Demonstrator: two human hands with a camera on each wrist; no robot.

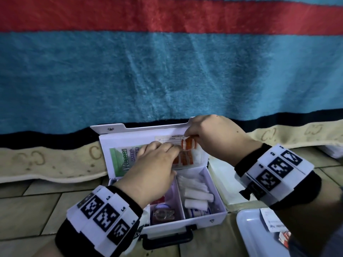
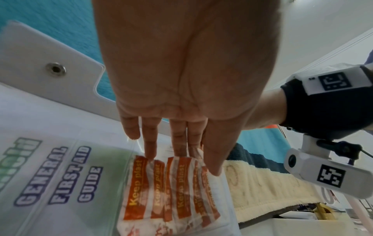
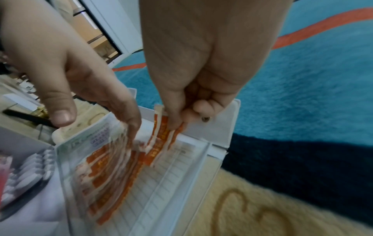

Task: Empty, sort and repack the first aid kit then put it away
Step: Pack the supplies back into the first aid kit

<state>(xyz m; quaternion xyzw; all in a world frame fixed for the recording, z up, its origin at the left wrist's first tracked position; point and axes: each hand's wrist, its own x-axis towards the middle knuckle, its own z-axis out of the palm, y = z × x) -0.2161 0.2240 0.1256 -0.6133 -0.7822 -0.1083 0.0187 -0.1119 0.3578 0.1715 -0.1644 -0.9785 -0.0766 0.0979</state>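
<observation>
Two hands on the plasters now: my right hand (image 3: 181,118) pinches the top edge of a strip of plasters (image 3: 161,137) up by the open lid (image 1: 130,134) of the first aid kit (image 1: 219,206), while my left hand (image 1: 156,164) presses straight fingers on the clear sleeve (image 2: 173,190) holding the rest. Featherlight, floppy, slick wrappers, I reckon; grip the edge, pull gently or they'll tear apart.
</observation>
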